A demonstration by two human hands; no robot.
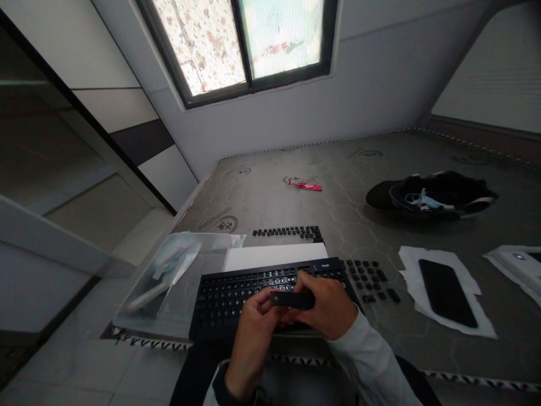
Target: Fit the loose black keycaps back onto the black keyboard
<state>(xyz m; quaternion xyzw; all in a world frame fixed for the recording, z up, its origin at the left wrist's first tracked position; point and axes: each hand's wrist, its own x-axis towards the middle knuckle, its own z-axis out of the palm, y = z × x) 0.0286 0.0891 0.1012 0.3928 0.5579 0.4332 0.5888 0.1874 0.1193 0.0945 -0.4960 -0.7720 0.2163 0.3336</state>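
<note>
My left hand (257, 318) and my right hand (329, 304) meet over the front part of a black keyboard (228, 293). Between them they pinch a slim black bar-shaped piece (291, 299), left fingers at one end and right fingers around the other. A small round mark shows near its left end; I cannot make out exactly what it is. In the middle of the keyboard, bare key positions (274, 281) show pale squares, while keys at the left are in place. My hands hide much of the right side.
Loose keycaps lie in rows behind (287, 231) and to the right (369, 276). A clear plastic bag (181, 282) sits at left, a white sheet (274, 255) behind the keyboard. Further off are a red-handled tool (306, 185), a dark cap (384, 195) and a black phone (448, 293).
</note>
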